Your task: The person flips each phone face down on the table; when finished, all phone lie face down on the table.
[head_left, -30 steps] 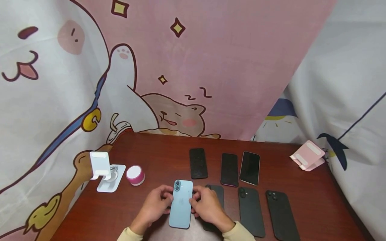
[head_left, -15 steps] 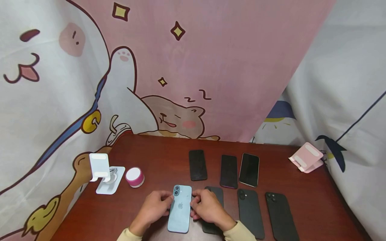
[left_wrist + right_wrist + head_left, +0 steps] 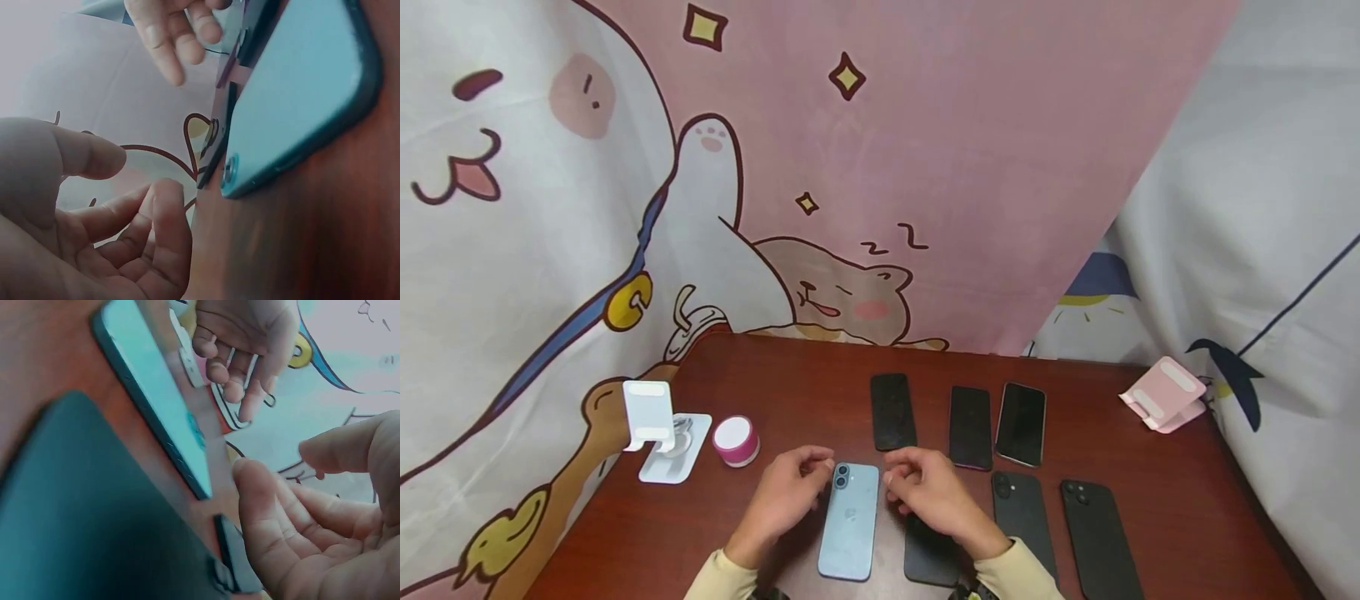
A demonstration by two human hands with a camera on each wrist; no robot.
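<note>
A light blue phone (image 3: 848, 525) lies back up on the table between my two hands, its camera end pointing away from me. My left hand (image 3: 786, 492) hovers just left of its upper end, fingers loosely bent. On the other side my right hand (image 3: 934, 492) is raised, partly covering a black phone (image 3: 931, 554). Both wrist views show a gap between thumb and fingers with nothing in it: the left hand (image 3: 119, 219) is apart from the blue phone (image 3: 294, 94), and so is the right hand (image 3: 312, 519).
Two more black phones (image 3: 1026, 525) (image 3: 1102, 533) lie back up at right. Three dark-screened phones (image 3: 892, 411) (image 3: 971, 427) (image 3: 1021, 423) lie behind. A white stand (image 3: 651, 417) and a pink-and-white round tub (image 3: 736, 440) stand at left, a pink stand (image 3: 1165, 393) at far right.
Both hands have let go of the blue phone's sides and moved up and slightly apart. The phone first came a little nearer to me, then stayed down on the table.
</note>
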